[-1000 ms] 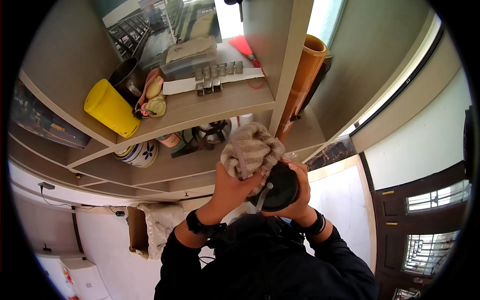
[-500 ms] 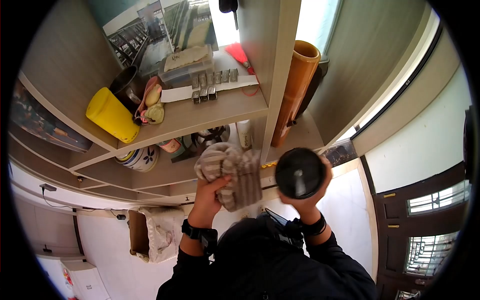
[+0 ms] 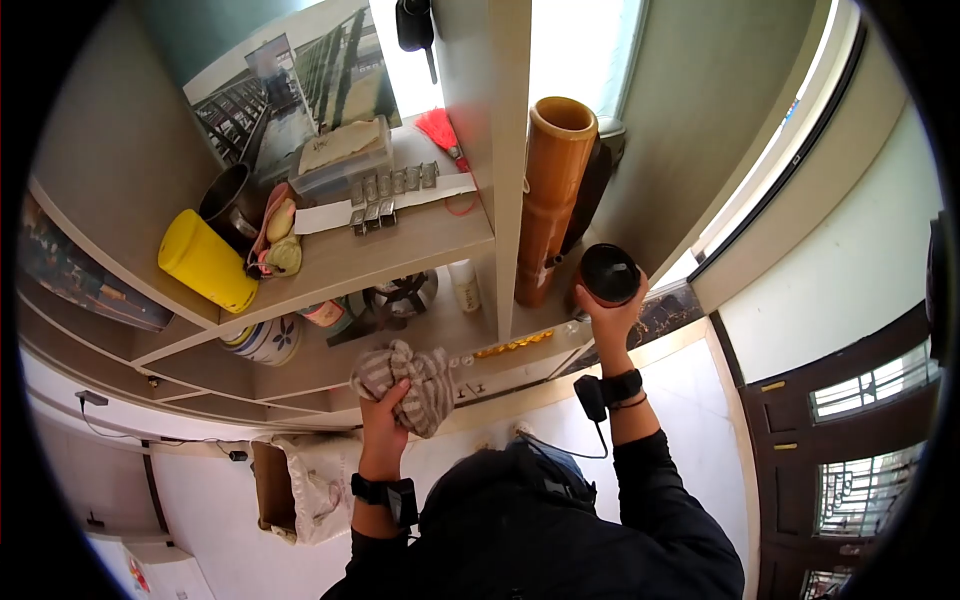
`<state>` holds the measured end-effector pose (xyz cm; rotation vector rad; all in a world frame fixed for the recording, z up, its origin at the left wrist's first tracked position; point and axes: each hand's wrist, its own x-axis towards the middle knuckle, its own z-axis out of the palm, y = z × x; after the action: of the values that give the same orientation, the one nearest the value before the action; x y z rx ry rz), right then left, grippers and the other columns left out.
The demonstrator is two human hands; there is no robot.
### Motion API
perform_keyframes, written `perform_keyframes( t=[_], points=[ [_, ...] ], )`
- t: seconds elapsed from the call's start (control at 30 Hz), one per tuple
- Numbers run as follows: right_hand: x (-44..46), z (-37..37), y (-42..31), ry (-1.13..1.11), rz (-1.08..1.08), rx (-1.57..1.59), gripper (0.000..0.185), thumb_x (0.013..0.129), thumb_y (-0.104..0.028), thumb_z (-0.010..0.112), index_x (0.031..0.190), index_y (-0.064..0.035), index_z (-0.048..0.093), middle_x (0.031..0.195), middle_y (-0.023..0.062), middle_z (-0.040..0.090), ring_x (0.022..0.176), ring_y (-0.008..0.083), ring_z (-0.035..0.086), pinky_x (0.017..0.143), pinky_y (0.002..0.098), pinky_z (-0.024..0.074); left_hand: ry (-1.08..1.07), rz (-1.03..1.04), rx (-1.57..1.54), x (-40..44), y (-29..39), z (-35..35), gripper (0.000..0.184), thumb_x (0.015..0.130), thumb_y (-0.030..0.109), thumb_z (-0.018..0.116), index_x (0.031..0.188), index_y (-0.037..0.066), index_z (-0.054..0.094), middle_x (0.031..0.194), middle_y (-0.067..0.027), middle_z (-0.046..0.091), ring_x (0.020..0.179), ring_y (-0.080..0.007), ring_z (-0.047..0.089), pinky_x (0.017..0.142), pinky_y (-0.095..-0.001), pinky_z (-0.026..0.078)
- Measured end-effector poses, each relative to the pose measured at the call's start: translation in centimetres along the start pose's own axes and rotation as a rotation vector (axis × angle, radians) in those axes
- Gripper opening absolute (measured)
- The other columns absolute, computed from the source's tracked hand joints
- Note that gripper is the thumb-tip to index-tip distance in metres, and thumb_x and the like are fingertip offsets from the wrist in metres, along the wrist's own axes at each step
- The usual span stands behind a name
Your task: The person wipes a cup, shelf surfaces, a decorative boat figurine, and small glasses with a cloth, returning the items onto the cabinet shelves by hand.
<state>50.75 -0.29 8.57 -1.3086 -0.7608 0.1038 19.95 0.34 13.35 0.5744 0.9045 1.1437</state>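
Observation:
My left hand (image 3: 384,425) grips a bunched, striped grey-beige cloth (image 3: 408,385) in front of the lower shelf. Out to the right, my right hand (image 3: 613,318) is wrapped round a dark round container (image 3: 610,274), whose black top faces me. The container is at the right compartment, close to the foot of a tall brown bamboo-like tube (image 3: 552,190). Whether it rests on the shelf board I cannot tell.
The upper shelf (image 3: 400,250) holds a yellow container (image 3: 207,262), a dark mug (image 3: 232,205), a plastic box (image 3: 345,160), small metal pieces (image 3: 372,200) and a red tassel (image 3: 438,132). Below are a patterned pot (image 3: 270,340) and a white bottle (image 3: 465,287). A lined box (image 3: 315,490) stands on the floor.
Both hands have moved apart. My right hand has carried the dark container right and forward to the right compartment, while my left hand with the cloth has shifted left and a little lower.

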Motion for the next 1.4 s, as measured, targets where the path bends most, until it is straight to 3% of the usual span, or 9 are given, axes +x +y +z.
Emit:
perform_keyframes(
  t=[0.57, 0.67, 0.73, 0.8, 0.87, 1.0, 1.17, 1.3, 1.4],
  points=[
    [-0.5, 0.4, 0.7, 0.062, -0.051, -0.143, 0.090, 0.052, -0.019, 0.079, 0.120, 0.0004, 0.024, 0.113, 0.0166, 0.037, 0.105, 0.0265, 0.039, 0.090, 0.0333, 0.0321, 0.090, 0.062, -0.089, 0.2, -0.9, -2.8, 0.046, 0.073, -0.003, 0.053, 0.116, 0.004, 0.038, 0.108, -0.0094, 0.047, 0.099, -0.0231, 0.047, 0.083, -0.0360, 0.041],
    [1.3, -1.8, -2.2, -0.073, -0.182, -0.364, 0.091, 0.050, -0.019, 0.079, 0.120, 0.0019, 0.026, 0.112, 0.0179, 0.038, 0.104, 0.0298, 0.040, 0.090, 0.0346, 0.0315, 0.047, -0.001, -0.135, 0.7, -1.0, -4.0, 0.044, 0.074, -0.002, 0.052, 0.116, 0.004, 0.038, 0.109, -0.0085, 0.047, 0.100, -0.0226, 0.047, 0.083, -0.0359, 0.040],
    [3.7, -2.4, -4.0, -0.395, -0.215, -0.462, 0.092, 0.044, -0.019, 0.079, 0.118, 0.0026, 0.029, 0.111, 0.0196, 0.039, 0.104, 0.0340, 0.040, 0.090, 0.0358, 0.0319, 0.057, -0.035, -0.114, 0.6, -1.1, -4.1, 0.043, 0.076, 0.000, 0.051, 0.117, 0.005, 0.038, 0.110, -0.0079, 0.047, 0.100, -0.0227, 0.047, 0.084, -0.0360, 0.040],
    [5.6, -2.3, -4.4, -0.480, -0.260, -0.542, 0.095, 0.041, -0.024, 0.079, 0.119, 0.0000, 0.031, 0.109, 0.0194, 0.041, 0.102, 0.0362, 0.040, 0.087, 0.0366, 0.0340, 0.065, -0.088, -0.160, 1.2, -1.4, -4.8, 0.044, 0.076, 0.000, 0.051, 0.118, 0.005, 0.037, 0.111, -0.0084, 0.046, 0.101, -0.0226, 0.046, 0.084, -0.0362, 0.040],
    [7.1, -1.8, -5.1, -0.777, -0.341, -0.718, 0.095, 0.041, -0.030, 0.078, 0.121, -0.0046, 0.032, 0.109, 0.0186, 0.042, 0.101, 0.0354, 0.041, 0.084, 0.0378, 0.0361, 0.026, -0.114, -0.148, 1.5, -1.7, -5.2, 0.045, 0.076, 0.001, 0.051, 0.118, 0.006, 0.037, 0.112, -0.0082, 0.045, 0.102, -0.0227, 0.046, 0.084, -0.0363, 0.039],
    [8.2, -1.2, -5.1, -0.985, -0.183, -0.814, 0.090, 0.044, -0.033, 0.076, 0.121, -0.0116, 0.035, 0.106, 0.0161, 0.044, 0.099, 0.0331, 0.043, 0.081, 0.0359, 0.0394, -0.035, -0.166, -0.115, 2.1, -2.0, -5.2, 0.044, 0.079, 0.005, 0.050, 0.120, 0.006, 0.035, 0.115, -0.0073, 0.043, 0.105, -0.0217, 0.044, 0.086, -0.0349, 0.037],
    [7.0, -1.0, -3.5, -0.799, -0.269, -0.828, 0.062, 0.052, -0.035, 0.068, 0.107, -0.0131, 0.048, 0.093, 0.0122, 0.049, 0.086, 0.0308, 0.050, 0.071, 0.0354, 0.0438, -0.071, -0.155, -0.058, 1.1, -1.4, -3.2, 0.041, 0.081, 0.008, 0.048, 0.120, 0.005, 0.035, 0.117, -0.0077, 0.042, 0.107, -0.0211, 0.042, 0.089, -0.0345, 0.036],
    [6.5, -1.9, -3.6, -0.804, -0.226, -0.794, 0.070, 0.047, -0.033, 0.068, 0.110, -0.0135, 0.045, 0.099, 0.0158, 0.046, 0.092, 0.0319, 0.047, 0.074, 0.0361, 0.0430, -0.115, -0.189, -0.056, 0.9, -1.4, -2.1, 0.040, 0.080, 0.008, 0.048, 0.118, 0.004, 0.036, 0.116, -0.0076, 0.043, 0.106, -0.0208, 0.043, 0.089, -0.0342, 0.036],
    [5.6, -3.2, -4.1, -0.612, -0.206, -0.623, 0.069, 0.044, -0.032, 0.072, 0.106, -0.0115, 0.049, 0.096, 0.0140, 0.047, 0.091, 0.0324, 0.048, 0.077, 0.0358, 0.0414, -0.158, -0.205, -0.096, 1.5, -2.0, -1.9, 0.038, 0.080, 0.008, 0.049, 0.116, 0.003, 0.039, 0.113, -0.0073, 0.046, 0.104, -0.0206, 0.046, 0.088, -0.0341, 0.037]
  ],
)
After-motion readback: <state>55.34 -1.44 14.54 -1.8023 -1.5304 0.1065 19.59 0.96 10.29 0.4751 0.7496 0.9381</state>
